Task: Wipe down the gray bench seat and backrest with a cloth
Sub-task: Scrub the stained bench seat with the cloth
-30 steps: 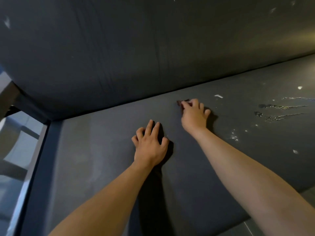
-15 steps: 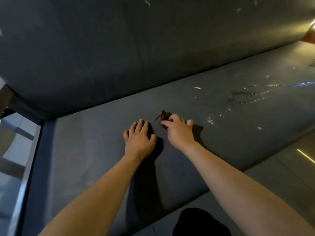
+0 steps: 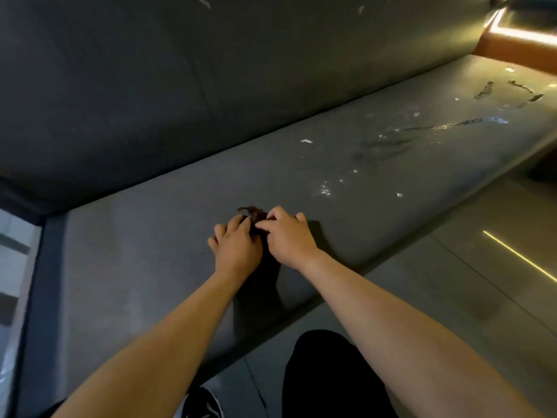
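On the smeared gray seat [image 3: 150,236], left hand [image 3: 235,248] and right hand [image 3: 289,236] pinch a dark scrap [image 3: 253,212] (crumpled).

seat [image 3: 150,251] gray, white flecks [image 3: 324,188] | backrest [image 3: 211,86] dk gray | scrap [image 3: 251,211] dk brown | trousers [image 3: 325,372] blk

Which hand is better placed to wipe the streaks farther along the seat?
Probably right. The right hand pinches the dark wad and lies on the side of the streaks, farther right along the seat; the left hand would have to cross over it.
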`<state>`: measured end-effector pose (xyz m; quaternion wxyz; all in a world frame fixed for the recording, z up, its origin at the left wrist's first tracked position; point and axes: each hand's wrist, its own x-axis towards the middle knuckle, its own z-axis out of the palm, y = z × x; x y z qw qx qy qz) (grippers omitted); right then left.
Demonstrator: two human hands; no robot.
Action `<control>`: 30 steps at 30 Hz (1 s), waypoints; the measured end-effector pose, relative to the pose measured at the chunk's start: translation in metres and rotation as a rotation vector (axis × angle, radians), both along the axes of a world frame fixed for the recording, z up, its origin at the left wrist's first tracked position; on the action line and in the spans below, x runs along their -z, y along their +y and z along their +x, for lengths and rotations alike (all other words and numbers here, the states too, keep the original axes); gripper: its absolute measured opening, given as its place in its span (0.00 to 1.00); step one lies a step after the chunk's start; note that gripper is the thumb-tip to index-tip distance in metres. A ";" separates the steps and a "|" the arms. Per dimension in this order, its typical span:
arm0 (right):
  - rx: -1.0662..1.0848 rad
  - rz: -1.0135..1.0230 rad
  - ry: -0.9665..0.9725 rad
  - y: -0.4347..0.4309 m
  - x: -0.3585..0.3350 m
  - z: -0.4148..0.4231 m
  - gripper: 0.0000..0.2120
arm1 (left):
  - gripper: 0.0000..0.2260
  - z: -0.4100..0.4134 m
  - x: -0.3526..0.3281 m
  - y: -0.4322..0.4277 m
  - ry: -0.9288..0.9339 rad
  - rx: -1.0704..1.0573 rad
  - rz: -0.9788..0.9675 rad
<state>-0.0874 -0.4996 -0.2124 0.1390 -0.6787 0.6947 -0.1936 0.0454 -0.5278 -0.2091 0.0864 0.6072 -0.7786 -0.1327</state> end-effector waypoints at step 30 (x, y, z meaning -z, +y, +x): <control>0.913 -0.269 -0.552 0.136 0.051 -0.123 0.26 | 0.26 -0.115 0.019 0.084 -0.057 0.394 -0.065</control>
